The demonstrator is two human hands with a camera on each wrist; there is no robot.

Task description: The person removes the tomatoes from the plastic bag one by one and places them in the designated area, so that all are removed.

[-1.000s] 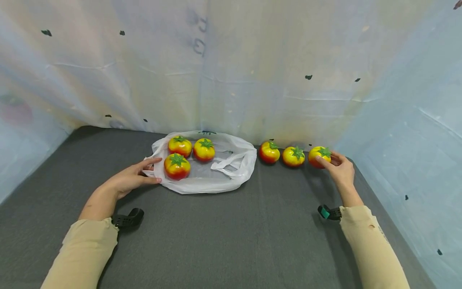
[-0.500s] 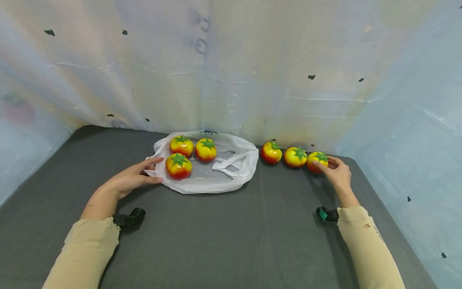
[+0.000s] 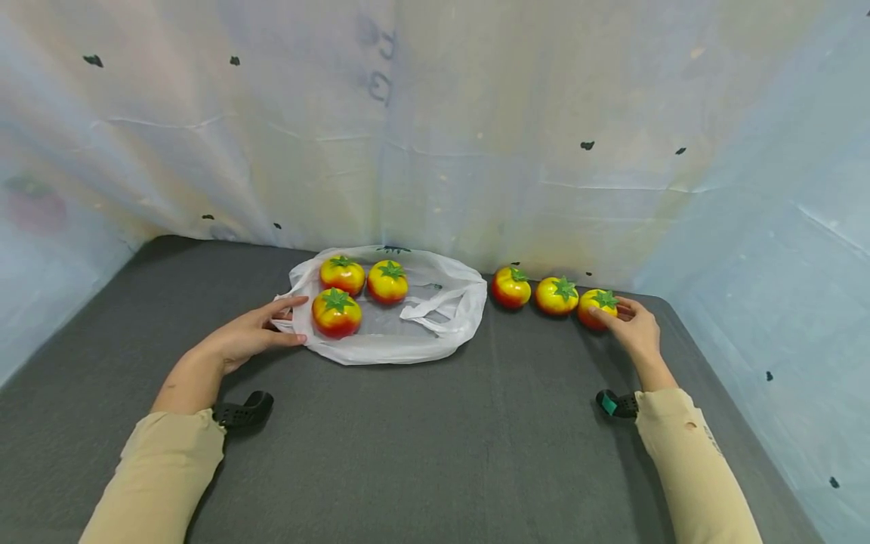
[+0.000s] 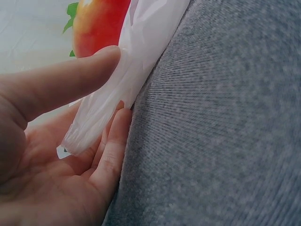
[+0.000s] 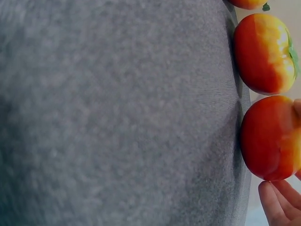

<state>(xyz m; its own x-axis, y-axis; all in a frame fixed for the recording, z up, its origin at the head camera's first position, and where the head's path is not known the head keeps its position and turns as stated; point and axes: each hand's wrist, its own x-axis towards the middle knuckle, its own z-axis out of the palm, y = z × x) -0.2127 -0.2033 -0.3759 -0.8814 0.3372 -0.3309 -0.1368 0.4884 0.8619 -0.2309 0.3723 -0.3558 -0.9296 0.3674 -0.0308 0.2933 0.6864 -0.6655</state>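
Note:
A white plastic bag [image 3: 381, 349] lies spread on the dark table, with three red-and-yellow tomatoes on its left part, one of them the front tomato [image 3: 336, 313]. My left hand [image 3: 254, 332] holds the bag's left end; in the left wrist view its gathered plastic [image 4: 106, 106] runs between thumb and fingers. To the right of the bag, three more tomatoes stand in a row. My right hand [image 3: 635, 329] grips the rightmost tomato [image 3: 590, 311], thumb in front and fingers round its right side. In the right wrist view this tomato [image 5: 268, 141] sits close beside the middle tomato [image 5: 263, 54].
The left tomato [image 3: 510, 287] of the row stands near the bag's right edge. A pale sheet [image 3: 435, 136] hangs behind the table, and another sheet [image 3: 782, 302] borders the right side. Dark grey cloth [image 3: 408, 453] covers the table. A black band [image 3: 243, 412] is on the left wrist.
My right hand has brought the rightmost tomato left and slightly nearer, beside the middle tomato, and holds it there. The left hand and the bag have stayed in place.

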